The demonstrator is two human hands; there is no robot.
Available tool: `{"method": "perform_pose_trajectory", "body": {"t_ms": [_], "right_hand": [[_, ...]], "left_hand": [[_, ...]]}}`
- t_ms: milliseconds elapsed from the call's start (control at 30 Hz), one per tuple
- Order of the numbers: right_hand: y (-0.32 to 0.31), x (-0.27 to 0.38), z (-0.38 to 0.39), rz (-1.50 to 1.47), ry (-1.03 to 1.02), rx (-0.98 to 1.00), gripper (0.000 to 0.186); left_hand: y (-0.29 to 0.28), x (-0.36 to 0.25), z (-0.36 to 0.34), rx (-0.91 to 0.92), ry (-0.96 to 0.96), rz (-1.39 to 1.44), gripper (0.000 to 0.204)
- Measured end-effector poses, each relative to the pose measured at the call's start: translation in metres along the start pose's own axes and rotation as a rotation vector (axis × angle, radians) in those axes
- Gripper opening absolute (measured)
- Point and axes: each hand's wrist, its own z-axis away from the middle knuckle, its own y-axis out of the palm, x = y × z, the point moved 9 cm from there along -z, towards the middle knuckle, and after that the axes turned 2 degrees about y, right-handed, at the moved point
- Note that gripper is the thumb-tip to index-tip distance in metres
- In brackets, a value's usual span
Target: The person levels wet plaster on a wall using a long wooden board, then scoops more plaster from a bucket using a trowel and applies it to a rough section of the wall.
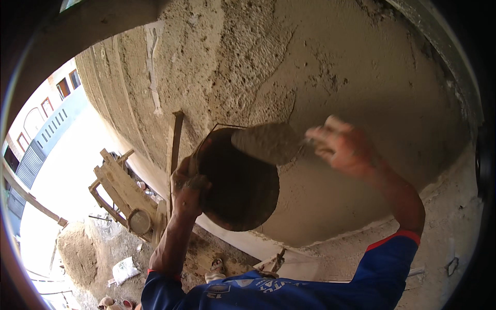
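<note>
My left hand [189, 190] is closed on the left rim of a dark round bucket [240, 204], tipped so that its mouth faces me. A thin wire handle arches over the bucket's upper edge. To the right, my right hand [347, 147], slightly blurred, grips a trowel [271, 143] by its handle. The trowel's blade carries grey mortar and overlaps the bucket's upper right rim. Behind both hands stands a wall [336, 88] with smooth, damp grey plaster on the right and rough, pitted mortar on the left. How much the bucket holds is too dark to tell.
A narrow wooden batten [175, 139] stands upright just left of the bucket. Farther left are a mud-stained wooden frame [124, 181] with a round pot [139, 222], a sand heap [77, 253] and a white bag [125, 270]. Planks [199, 256] lie below.
</note>
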Motion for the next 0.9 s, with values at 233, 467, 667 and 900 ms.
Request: {"method": "perform_pose_trajectory", "body": {"t_ms": [233, 467, 667, 900], "right_hand": [[0.131, 0.027, 0.030, 0.525, -0.362, 0.029, 0.025], [0.182, -0.015, 0.076, -0.153, -0.114, 0.304, 0.026], [0.170, -0.013, 0.089, -0.512, -0.188, 0.134, 0.030], [0.025, -0.042, 0.088, -0.499, -0.183, -0.042, 0.036]], "left_hand": [[0.084, 0.005, 0.005, 0.075, 0.115, -0.071, 0.044], [0.134, 0.011, 0.019, -0.006, 0.101, -0.114, 0.046], [0.136, 0.019, 0.037, -0.020, 0.112, 0.034, 0.060], [0.113, -0.016, 0.058, -0.098, 0.284, -0.304, 0.065]]}}
